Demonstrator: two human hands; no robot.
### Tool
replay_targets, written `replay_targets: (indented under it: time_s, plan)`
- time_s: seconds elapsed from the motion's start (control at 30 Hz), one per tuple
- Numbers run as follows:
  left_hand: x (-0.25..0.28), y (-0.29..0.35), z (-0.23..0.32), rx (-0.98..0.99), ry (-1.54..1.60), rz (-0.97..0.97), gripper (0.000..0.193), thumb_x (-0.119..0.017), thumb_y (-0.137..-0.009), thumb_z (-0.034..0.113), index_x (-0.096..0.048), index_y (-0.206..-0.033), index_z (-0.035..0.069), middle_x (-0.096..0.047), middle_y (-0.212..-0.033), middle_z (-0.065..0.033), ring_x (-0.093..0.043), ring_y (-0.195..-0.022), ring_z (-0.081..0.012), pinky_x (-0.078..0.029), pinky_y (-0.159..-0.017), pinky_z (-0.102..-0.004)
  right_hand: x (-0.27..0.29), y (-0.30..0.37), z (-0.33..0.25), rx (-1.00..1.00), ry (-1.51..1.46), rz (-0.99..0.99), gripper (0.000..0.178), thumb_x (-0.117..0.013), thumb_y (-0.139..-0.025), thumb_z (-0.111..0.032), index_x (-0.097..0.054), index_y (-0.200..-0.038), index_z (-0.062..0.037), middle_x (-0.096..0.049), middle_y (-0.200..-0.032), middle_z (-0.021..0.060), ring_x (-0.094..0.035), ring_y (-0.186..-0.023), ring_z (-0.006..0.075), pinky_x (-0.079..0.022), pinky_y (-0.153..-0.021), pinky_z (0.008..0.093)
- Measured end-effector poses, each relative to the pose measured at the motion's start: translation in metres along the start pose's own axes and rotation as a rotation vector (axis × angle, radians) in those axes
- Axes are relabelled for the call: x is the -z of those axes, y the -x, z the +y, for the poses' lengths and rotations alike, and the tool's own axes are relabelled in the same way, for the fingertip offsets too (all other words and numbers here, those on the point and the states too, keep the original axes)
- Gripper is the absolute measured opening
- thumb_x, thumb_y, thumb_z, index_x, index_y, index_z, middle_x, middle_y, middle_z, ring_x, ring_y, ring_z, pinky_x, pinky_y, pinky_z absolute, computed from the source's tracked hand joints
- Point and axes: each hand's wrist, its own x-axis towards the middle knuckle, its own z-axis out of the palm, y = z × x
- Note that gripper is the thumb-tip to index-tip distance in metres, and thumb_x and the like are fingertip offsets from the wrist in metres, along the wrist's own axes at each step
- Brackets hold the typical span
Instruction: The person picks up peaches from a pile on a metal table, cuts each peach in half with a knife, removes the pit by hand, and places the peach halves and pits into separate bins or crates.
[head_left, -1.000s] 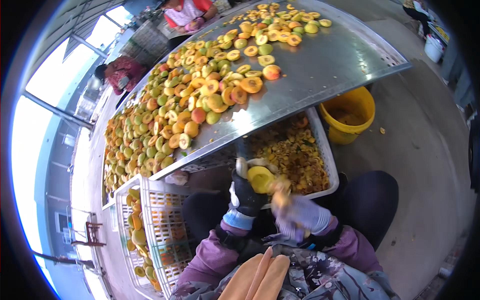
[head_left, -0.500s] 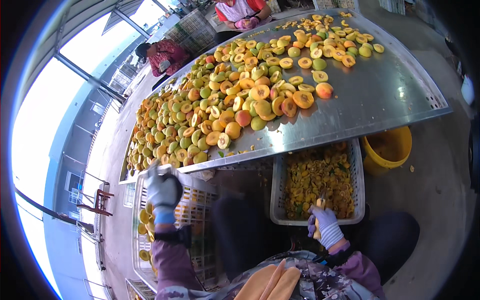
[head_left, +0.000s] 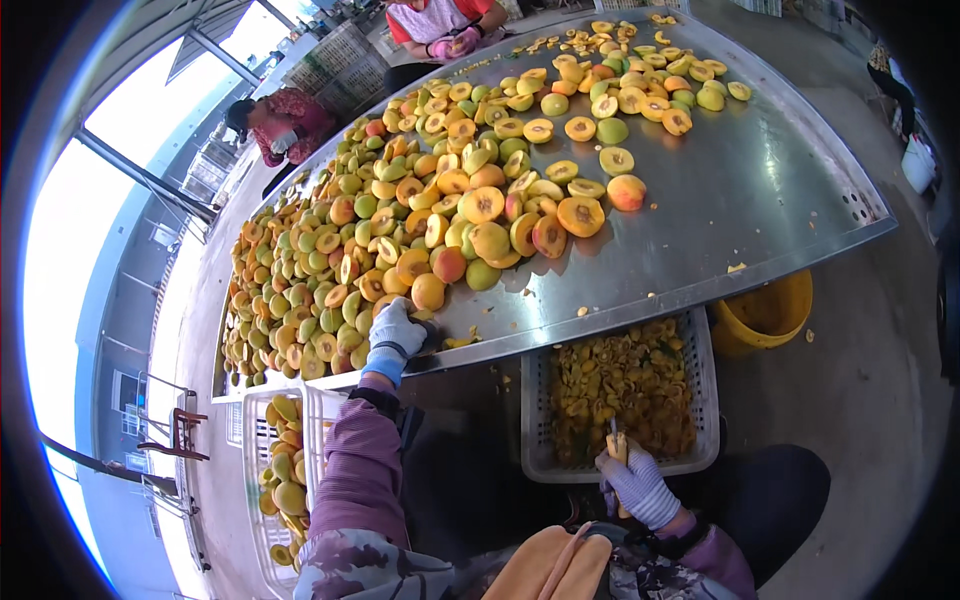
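Note:
My left hand (head_left: 393,338), in a pale glove with a blue cuff, reaches to the near edge of the peach pile (head_left: 360,240). Its fingers curl down at the fruit there; whatever lies under them is hidden. A striped, pale purple glove covers my right hand (head_left: 640,488), which is closed around a wooden-handled knife (head_left: 618,448). The thin metal tip points up over the near rim of a grey crate (head_left: 535,425) of yellow scraps. Many peaches on the metal table (head_left: 700,220) are halved, some showing pits or brown hollows.
A white crate (head_left: 318,440) of peach halves stands left below the table. Right of the scrap crate is a yellow bucket (head_left: 765,315). Two people work across the table, one in pink gloves (head_left: 455,43), one in a red patterned top (head_left: 290,118). A wooden chair (head_left: 185,435) stands far left.
My left hand has moved from above the white crate up and right to the near fruit on the table. My right hand keeps hold of the knife. The whole view has shifted slightly.

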Motion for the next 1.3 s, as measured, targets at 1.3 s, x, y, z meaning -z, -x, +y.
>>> replay_targets:
  time_s: [1.3]
  plan:
    - [-0.017,0.263,0.138,-0.119,1.914,-0.458,0.064,-0.037,-0.095,0.055,-0.059,-0.098,-0.005,-0.063,-0.088,-0.0141,-0.06,-0.08,-0.0218,-0.049,-0.076,-0.033,-0.042,0.035,0.013,0.593,0.974,0.157,0.038,-0.057,-0.085,-0.026,-0.044,-0.106,0.0029,-0.06,-0.062,0.02,-0.06,-0.058,0.0398,-0.05,-0.052,0.0487]
